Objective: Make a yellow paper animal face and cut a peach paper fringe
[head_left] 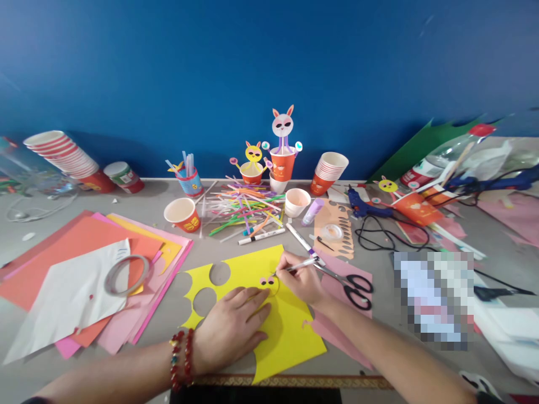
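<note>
by the middle of the front edge of the tabletop (pixel 147 205): yellow sheet (pixel 290 331), flat beneath left hand (pixel 233 322), its fingers loosely spread and gripping nothing. right hand (pixel 309 286) with fingers pinched round pen (pixel 304 264), tip beside small pink-and-black eyes (pixel 266 281). possible smudging, from left fingertips so close to the eyes; possible wobbly line, from too light a press on paper weakened by round cutouts; possible snag of right wrist against scissors (pixel 346 280) close by.

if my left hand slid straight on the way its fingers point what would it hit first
Probably your right hand, which holds a pen over the yellow paper; depth is hard to judge.
</note>
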A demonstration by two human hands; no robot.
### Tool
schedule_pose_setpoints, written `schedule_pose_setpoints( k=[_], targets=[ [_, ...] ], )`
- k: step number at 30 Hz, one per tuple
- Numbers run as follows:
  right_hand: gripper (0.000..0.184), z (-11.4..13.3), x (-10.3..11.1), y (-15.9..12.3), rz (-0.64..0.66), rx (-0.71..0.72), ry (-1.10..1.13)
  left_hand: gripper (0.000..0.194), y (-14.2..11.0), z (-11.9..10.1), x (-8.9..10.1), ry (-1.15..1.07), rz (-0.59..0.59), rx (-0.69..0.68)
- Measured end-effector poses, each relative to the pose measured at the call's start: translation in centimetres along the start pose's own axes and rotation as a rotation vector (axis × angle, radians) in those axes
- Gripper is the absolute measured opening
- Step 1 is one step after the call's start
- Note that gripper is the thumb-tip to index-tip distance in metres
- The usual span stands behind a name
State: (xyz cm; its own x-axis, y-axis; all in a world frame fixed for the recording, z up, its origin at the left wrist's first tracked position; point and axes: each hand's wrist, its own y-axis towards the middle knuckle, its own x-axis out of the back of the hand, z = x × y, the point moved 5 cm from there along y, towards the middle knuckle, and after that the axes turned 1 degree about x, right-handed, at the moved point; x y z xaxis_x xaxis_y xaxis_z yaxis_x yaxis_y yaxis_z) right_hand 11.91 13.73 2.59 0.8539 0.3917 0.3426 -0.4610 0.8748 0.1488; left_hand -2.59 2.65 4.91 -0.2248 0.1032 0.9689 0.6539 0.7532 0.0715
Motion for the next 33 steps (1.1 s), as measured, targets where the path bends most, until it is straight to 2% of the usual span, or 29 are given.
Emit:
schedule_pose_setpoints(
  k=[7,16,23,33],
  targets=[
    [0.017,0.02,0.29,-0.09,-0.054,0.025,0.019,0.039,-0.06,0.03,0.04,0.013,0.000,-0.004],
    [0.016,-0.06,0.09,-0.15,-0.014,0.039,-0.022,0.040,0.06,0.10,-0.01,0.015,-0.008,-0.003],
    [0.018,0.09,0.33,-0.19,-0.061,0.047,0.020,0.039,0.04,0.00,0.19,0.017,0.001,-0.004],
    [0.016,-0.03,0.06,-0.20,-0.012,0.031,-0.010,0.039,-0.03,0.00,-0.21,0.016,0.011,-0.002]
  ],
)
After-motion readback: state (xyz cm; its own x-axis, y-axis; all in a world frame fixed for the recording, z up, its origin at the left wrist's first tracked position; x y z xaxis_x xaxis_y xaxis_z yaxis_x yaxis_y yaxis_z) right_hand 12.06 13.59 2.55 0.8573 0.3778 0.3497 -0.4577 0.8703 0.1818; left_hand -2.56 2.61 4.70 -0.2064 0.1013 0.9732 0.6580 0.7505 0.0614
